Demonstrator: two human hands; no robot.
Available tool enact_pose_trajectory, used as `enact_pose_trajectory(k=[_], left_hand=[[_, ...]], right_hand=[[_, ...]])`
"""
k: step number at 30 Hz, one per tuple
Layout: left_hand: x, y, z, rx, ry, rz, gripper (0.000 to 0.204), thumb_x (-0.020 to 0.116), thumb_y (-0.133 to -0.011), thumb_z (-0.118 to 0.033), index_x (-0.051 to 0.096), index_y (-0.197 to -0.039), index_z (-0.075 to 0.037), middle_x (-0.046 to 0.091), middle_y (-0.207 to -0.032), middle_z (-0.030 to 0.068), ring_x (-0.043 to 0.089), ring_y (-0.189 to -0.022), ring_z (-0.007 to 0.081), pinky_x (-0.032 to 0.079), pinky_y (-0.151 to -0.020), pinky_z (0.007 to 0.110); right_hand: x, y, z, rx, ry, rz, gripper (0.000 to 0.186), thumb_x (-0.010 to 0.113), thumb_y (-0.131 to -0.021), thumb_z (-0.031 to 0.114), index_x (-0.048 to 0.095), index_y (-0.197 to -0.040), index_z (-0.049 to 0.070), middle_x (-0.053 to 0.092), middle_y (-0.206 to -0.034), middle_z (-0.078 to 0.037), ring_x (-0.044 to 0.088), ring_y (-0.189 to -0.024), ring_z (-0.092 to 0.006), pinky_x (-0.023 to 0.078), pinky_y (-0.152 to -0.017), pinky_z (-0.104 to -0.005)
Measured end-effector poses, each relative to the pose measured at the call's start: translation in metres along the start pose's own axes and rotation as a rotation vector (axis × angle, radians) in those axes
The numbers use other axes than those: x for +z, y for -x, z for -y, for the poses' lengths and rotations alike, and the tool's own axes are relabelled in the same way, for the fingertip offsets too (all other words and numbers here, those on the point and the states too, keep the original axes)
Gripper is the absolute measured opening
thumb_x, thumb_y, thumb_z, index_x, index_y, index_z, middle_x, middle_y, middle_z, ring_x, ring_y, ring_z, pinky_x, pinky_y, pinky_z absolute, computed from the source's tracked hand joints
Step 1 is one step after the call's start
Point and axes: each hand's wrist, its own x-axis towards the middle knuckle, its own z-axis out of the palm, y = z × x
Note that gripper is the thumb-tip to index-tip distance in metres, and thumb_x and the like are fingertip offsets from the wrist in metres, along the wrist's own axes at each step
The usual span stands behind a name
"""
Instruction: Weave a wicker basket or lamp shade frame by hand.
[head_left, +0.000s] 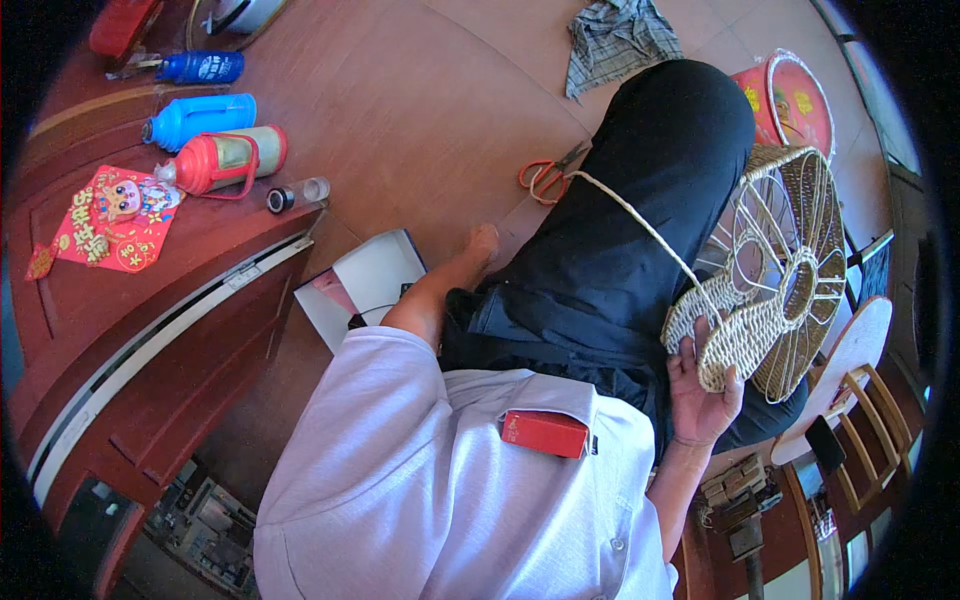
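My right hand (703, 401) grips the lower edge of a half-woven straw-rope basket (757, 337) on a wire frame, which rests against my right leg. Bare wires spread between its woven parts, around ring-shaped openings. From the basket a loose strand of straw rope (640, 219) crosses my dark trousers to the far side of my left thigh. My left hand (484, 243) hangs low beside that thigh, above the floor; its fingers are hidden or too small to make out. Just beyond it lie scissors (541, 181) with orange-red handles.
An open white box (378, 274) sits left of my left forearm. Thermos flasks (222, 162) and a clear cup (298, 194) stand at the left on a reddish wooden cabinet. Ahead are a grey checked cloth (618, 45) and a red bucket (797, 100); a wooden chair (875, 432) is at right.
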Motion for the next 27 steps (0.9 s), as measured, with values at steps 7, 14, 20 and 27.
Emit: enact_pose_trajectory(k=[7, 14, 20, 27], left_hand=[[-0.021, -0.036, -0.083, 0.137, 0.370, -0.369, 0.037, 0.064, -0.100, -0.033, 0.064, -0.121, -0.002, 0.066, -0.129, 0.0269, 0.063, -0.124, 0.0444, 0.050, -0.101, 0.058], [-0.030, -0.067, -0.094, 0.367, -0.217, -0.455, 0.034, 0.066, -0.102, -0.032, 0.062, -0.124, -0.006, 0.059, -0.128, 0.0205, 0.059, -0.119, 0.0460, 0.049, -0.102, 0.054], [-0.085, -0.067, -0.035, 0.181, -0.304, -0.271, 0.029, 0.068, -0.102, -0.035, 0.061, -0.115, -0.009, 0.059, -0.116, 0.0159, 0.058, -0.107, 0.0384, 0.048, -0.090, 0.049], [-0.140, -0.047, 0.017, -0.024, -0.321, -0.159, 0.027, 0.070, -0.102, -0.037, 0.060, -0.105, -0.012, 0.058, -0.101, 0.0106, 0.058, -0.093, 0.0295, 0.047, -0.078, 0.044]], right_hand=[[0.005, 0.007, 0.001, -0.020, 0.004, -0.087, 0.085, 0.068, -0.098, 0.035, 0.029, -0.167, 0.003, 0.055, -0.154, -0.029, 0.066, -0.128, -0.0444, 0.057, -0.102, -0.0561], [0.010, 0.008, 0.002, -0.013, 0.007, -0.093, 0.078, 0.065, -0.097, 0.036, 0.041, -0.160, -0.002, 0.058, -0.151, -0.030, 0.066, -0.127, -0.0441, 0.056, -0.105, -0.0572], [0.014, 0.006, 0.005, 0.032, 0.007, -0.127, 0.079, 0.069, -0.092, 0.035, 0.045, -0.155, -0.006, 0.062, -0.144, -0.030, 0.067, -0.125, -0.0434, 0.057, -0.104, -0.0559], [0.017, 0.004, 0.001, -0.026, -0.085, -0.206, 0.081, 0.069, -0.091, 0.028, 0.040, -0.157, -0.007, 0.061, -0.145, -0.030, 0.067, -0.127, -0.0429, 0.057, -0.105, -0.0547]])
